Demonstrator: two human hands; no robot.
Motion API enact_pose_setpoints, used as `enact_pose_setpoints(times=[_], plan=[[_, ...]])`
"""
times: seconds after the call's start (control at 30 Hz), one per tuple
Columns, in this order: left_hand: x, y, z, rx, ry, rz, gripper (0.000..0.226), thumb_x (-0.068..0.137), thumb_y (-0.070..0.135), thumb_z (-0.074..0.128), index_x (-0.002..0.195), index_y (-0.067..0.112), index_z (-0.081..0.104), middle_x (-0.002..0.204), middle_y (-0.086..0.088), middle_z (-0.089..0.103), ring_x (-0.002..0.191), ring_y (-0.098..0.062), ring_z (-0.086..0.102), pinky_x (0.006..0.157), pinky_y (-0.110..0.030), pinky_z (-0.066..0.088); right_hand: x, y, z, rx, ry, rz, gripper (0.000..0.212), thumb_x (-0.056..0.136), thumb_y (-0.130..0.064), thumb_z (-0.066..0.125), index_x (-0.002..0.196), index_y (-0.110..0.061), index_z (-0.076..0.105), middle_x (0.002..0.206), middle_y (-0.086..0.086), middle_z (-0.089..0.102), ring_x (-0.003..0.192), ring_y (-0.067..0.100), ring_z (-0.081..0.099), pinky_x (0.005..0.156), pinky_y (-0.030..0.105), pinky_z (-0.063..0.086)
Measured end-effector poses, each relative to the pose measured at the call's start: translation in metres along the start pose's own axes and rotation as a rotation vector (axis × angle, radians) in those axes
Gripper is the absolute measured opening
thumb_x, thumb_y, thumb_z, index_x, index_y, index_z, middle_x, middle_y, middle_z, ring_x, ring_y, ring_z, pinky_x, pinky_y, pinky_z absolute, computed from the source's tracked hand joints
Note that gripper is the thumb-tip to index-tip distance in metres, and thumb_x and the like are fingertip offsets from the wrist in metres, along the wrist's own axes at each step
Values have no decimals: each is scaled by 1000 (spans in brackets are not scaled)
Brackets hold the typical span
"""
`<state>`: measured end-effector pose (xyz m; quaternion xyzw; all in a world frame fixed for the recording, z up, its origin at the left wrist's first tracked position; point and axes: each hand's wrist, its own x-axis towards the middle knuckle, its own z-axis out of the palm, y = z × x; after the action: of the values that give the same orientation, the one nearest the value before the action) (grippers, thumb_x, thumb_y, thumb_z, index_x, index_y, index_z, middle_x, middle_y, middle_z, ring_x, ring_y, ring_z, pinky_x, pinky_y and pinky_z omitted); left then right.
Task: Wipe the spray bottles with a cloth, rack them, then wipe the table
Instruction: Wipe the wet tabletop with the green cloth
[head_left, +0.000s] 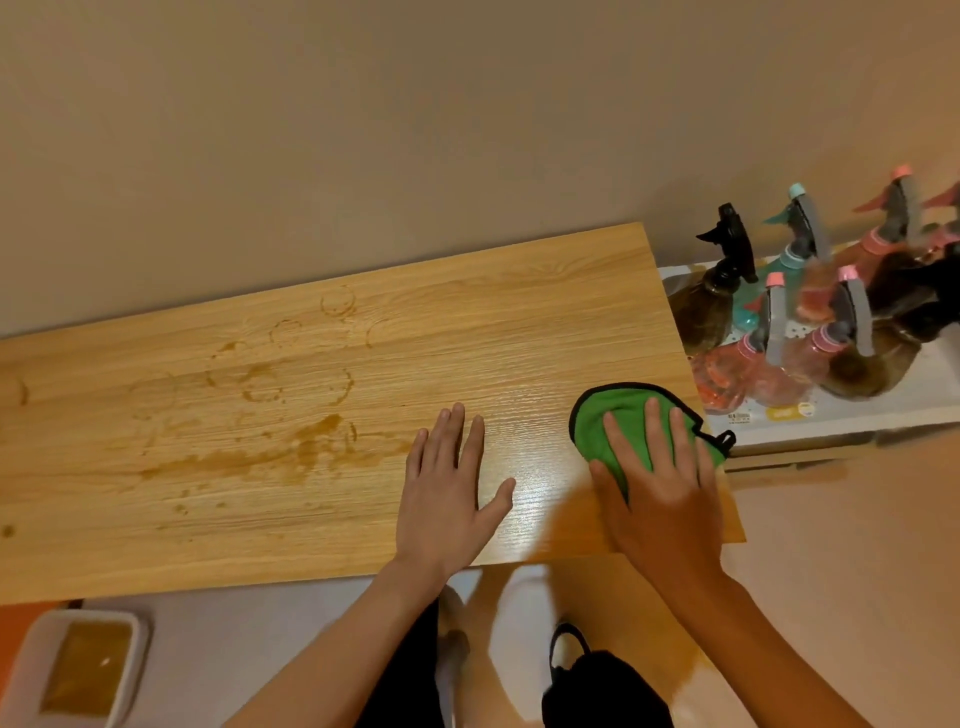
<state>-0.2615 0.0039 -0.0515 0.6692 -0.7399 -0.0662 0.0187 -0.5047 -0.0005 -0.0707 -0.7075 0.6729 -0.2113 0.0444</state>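
On the right end of the wooden table (467, 322), close to its far-right edge, lay a green cloth (623, 410). It was a fleecy microfibre piece edged in black, rounded at its corners, with a small black hanging loop (726, 439) sticking out past the table's edge. The right hand (660, 488) rested flat on top of it, its grip spread: fingers straight and fanned apart, palm down, covering the cloth's near half and pinching nothing. The left hand (447, 493) lay just beside it on bare wood, apart from the cloth, its grip also spread, with the fingers straight and the thumb angled out to the right.

Farther left, brown stains (311, 452) marked the tabletop: a long smeared streak, several ring shapes and scattered drops. The wood around the hands looked glossy.

Just beyond the table's right end, the spray bottles (774, 322) stood crowded together on a white rack (893, 410). One had a black trigger head on a dark amber body, one was teal, and others were pink with grey triggers; they were somewhat blurred. At lower left, below the table's near edge, sat a white basin (26, 670) holding brownish liquid.
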Motion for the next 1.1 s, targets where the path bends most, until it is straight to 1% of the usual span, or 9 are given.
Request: enact_pose_setpoints(times=[0.2,0.33,0.43,0.53,0.6,0.77,0.83,0.93,1.1], plan=[[0,-2,4,25,-27,33,81,102,68,20,164,16,22,173,-8,9,161,-22,-1,128,-44,0,0,-1,4,-11,38,6,48,101,-48,53,145,-27,57,159,18,38,149,39,34,117,58,29],[6,-4,7,56,-3,47,81,101,68,22,159,12,34,167,-15,29,157,-30,22,124,-46,10,1,-1,3,-32,-38,40,55,102,-58,38,147,-31,54,162,14,35,151,37,30,121,54,22],[6,-9,11,10,34,83,80,100,68,28,157,12,37,166,-16,31,155,-31,27,124,-46,12,2,-2,-2,-141,-144,46,62,102,-64,25,151,-33,47,166,9,28,154,32,23,123,53,20],[4,-13,14,-16,64,109,79,100,65,33,155,9,42,163,-20,36,153,-35,31,123,-50,17,4,-4,-9,-154,-328,110,66,96,-72,13,156,-48,24,170,-4,5,157,19,-2,126,43,2],[5,-15,15,0,71,122,81,99,64,31,154,7,43,162,-22,37,152,-37,32,122,-52,19,6,-7,-11,-156,-362,153,66,91,-77,6,154,-56,13,169,-11,-4,156,13,-12,124,37,-6],[2,-18,23,43,77,173,82,102,62,29,154,-1,41,161,-28,36,151,-42,33,121,-60,28,3,-12,-11,-163,-308,173,66,89,-78,5,151,-58,17,168,-14,3,156,10,-4,123,34,-2],[4,-16,19,9,43,165,86,101,65,19,159,2,32,165,-26,27,156,-40,23,124,-59,22,1,-12,-8,-178,-279,171,64,89,-78,4,149,-60,16,168,-14,4,156,11,-1,126,38,3],[4,-17,12,13,-53,184,87,99,65,0,165,9,-2,172,-19,-7,160,-32,-12,128,-53,-4,-2,-15,-6,-186,-266,176,71,87,-81,2,152,-57,19,169,-11,8,157,14,3,127,44,7],[0,-19,13,-19,-5,199,84,104,64,11,164,7,-5,172,-19,-10,159,-31,-13,127,-53,-8,-8,-25,-3,-191,-230,222,73,90,-81,6,155,-51,24,169,-6,14,157,18,7,126,48,9]])
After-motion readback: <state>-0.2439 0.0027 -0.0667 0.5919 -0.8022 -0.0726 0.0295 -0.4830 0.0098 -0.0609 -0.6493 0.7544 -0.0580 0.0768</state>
